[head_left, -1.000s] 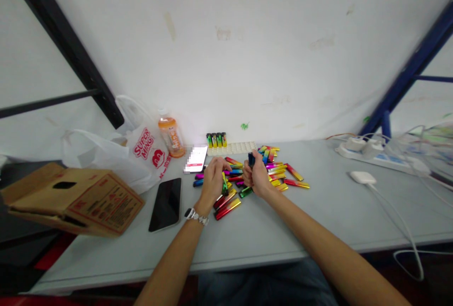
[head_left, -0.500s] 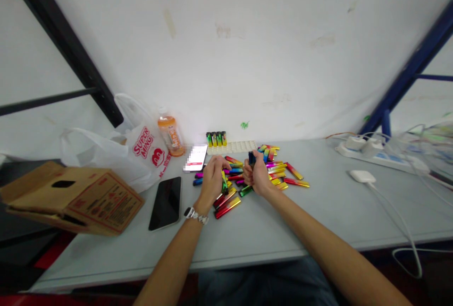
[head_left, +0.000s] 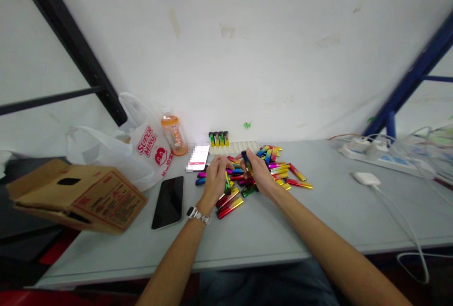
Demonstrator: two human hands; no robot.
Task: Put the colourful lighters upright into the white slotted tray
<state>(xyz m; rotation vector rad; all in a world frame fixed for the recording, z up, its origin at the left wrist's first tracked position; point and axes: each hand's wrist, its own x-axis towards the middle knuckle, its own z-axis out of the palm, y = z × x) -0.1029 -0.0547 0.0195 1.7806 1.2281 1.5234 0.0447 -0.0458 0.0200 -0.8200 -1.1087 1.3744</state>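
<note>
Head view: the right hand [head_left: 260, 171] is curled round a dark blue lighter [head_left: 246, 159], thumb near its upper end, above the scattered shiny lighters [head_left: 279, 171] on the table [head_left: 269, 237]; the left hand [head_left: 215, 178] is bent, a green lighter [head_left: 227, 184] by its palm, though I cannot tell whether its fingers pinch it; the dark blue lighter should be light, stiff and probably slippery; its flat sides seem the best hold.

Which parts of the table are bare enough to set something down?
Largest: right of the lighters, over to the white adapter. Another: between the forearms, from the lighters to the table edge. Crowded: the lighters around left hand and right hand, and the left side, where box, bag, bottle and dark phone sit close.
</note>
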